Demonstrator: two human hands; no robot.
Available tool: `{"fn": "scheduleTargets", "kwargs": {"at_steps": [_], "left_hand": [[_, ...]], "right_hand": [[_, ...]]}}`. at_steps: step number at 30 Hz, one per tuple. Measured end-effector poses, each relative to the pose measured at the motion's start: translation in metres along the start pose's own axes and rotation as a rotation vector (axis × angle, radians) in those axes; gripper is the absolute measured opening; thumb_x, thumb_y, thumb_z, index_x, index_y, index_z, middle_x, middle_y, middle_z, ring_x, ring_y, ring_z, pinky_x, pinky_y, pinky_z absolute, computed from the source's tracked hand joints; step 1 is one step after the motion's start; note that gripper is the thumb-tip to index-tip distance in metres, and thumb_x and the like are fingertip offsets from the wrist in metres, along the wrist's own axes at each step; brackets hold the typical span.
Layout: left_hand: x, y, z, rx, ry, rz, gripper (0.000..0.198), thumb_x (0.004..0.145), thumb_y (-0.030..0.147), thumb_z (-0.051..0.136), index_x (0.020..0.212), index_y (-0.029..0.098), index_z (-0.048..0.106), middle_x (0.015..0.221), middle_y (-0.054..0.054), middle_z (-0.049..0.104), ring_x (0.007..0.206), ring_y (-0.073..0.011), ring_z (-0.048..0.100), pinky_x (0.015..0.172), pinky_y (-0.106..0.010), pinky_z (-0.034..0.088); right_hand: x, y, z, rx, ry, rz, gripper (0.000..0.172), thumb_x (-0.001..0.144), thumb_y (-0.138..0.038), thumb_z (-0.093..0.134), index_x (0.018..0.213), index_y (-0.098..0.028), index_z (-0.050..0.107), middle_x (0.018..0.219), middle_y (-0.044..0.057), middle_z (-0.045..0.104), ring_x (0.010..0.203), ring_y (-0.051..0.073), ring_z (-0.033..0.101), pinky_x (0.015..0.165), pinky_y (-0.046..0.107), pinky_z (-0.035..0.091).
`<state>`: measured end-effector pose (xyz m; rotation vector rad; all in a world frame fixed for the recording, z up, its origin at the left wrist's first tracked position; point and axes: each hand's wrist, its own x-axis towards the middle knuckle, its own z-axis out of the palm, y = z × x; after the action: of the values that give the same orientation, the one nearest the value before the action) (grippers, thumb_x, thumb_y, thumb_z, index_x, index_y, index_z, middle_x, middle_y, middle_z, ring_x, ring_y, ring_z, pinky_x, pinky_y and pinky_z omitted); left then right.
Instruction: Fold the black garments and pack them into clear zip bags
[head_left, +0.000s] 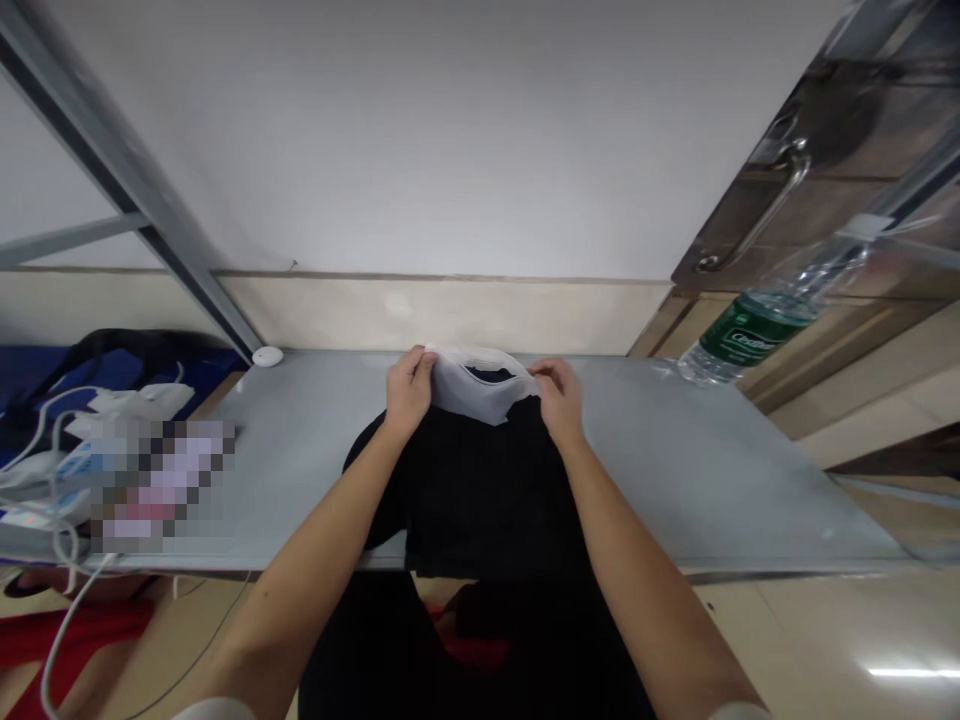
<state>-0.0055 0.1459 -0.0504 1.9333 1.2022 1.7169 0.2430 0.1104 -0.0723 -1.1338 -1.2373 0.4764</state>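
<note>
A black garment (pixel 487 490) lies spread over the grey tabletop, its lower edge at the table's front edge. At its far end is a white collar-like piece (pixel 469 390) with a dark slit-shaped opening. My left hand (pixel 409 390) pinches the left end of this white piece between thumb and fingers. At the opposite end, my right hand (pixel 559 395) grips the white piece's right corner near the black cloth. The white piece is stretched between both hands. Whether it is sewn to the black cloth cannot be made out.
A water bottle (pixel 757 325) with a green label stands on the right of the grey table (pixel 660 470). White cables and plugs (pixel 67 450) crowd the left, beside a blurred-out item (pixel 172 480). A small white round object (pixel 268 356) sits by the metal post (pixel 202 260).
</note>
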Motion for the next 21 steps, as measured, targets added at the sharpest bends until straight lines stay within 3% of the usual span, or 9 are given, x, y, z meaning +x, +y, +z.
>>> {"fn": "scheduleTargets", "kwargs": {"at_steps": [3, 7, 10, 14, 21], "left_hand": [[-0.007, 0.009, 0.003, 0.019, -0.006, 0.065, 0.031, 0.100, 0.036, 0.054, 0.073, 0.021, 0.061, 0.067, 0.000, 0.058, 0.064, -0.0152, 0.054, 0.065, -0.027, 0.044], [-0.013, 0.014, 0.006, 0.035, -0.004, 0.180, 0.025, 0.099, 0.038, 0.058, 0.085, 0.022, 0.071, 0.078, -0.004, 0.071, 0.070, -0.0176, 0.063, 0.070, -0.029, 0.050], [-0.015, 0.021, 0.007, 0.020, 0.013, 0.270, 0.022, 0.097, 0.037, 0.061, 0.087, 0.022, 0.074, 0.080, -0.005, 0.074, 0.072, -0.0177, 0.066, 0.071, -0.030, 0.051], [-0.014, 0.034, 0.005, -0.013, 0.038, 0.301, 0.021, 0.097, 0.035, 0.062, 0.085, 0.023, 0.073, 0.081, -0.005, 0.074, 0.073, -0.0177, 0.066, 0.073, -0.032, 0.052], [-0.014, 0.043, 0.003, -0.047, 0.026, 0.286, 0.022, 0.100, 0.028, 0.054, 0.086, 0.022, 0.070, 0.078, -0.005, 0.070, 0.075, -0.0186, 0.063, 0.074, -0.034, 0.050]], "right_hand": [[0.004, -0.029, -0.006, -0.051, 0.063, -0.204, 0.012, 0.086, -0.024, 0.051, 0.088, -0.025, 0.063, 0.091, 0.004, 0.065, 0.092, 0.024, 0.062, 0.091, 0.045, 0.049], [0.009, -0.083, 0.003, -0.249, -0.261, -0.452, 0.009, 0.091, -0.026, 0.060, 0.097, -0.027, 0.067, 0.105, 0.006, 0.068, 0.107, 0.027, 0.061, 0.102, 0.050, 0.046], [0.013, -0.108, 0.018, -0.331, -0.403, -0.532, 0.010, 0.093, -0.026, 0.062, 0.101, -0.027, 0.069, 0.118, 0.008, 0.065, 0.119, 0.028, 0.056, 0.107, 0.051, 0.044], [0.017, -0.111, 0.033, -0.392, -0.484, -0.546, 0.011, 0.096, -0.028, 0.061, 0.099, -0.027, 0.071, 0.125, 0.008, 0.062, 0.125, 0.029, 0.051, 0.110, 0.052, 0.042], [0.024, -0.114, 0.043, -0.438, -0.582, -0.591, 0.014, 0.097, -0.023, 0.056, 0.090, -0.024, 0.068, 0.119, 0.007, 0.064, 0.119, 0.028, 0.051, 0.106, 0.049, 0.042]]}}
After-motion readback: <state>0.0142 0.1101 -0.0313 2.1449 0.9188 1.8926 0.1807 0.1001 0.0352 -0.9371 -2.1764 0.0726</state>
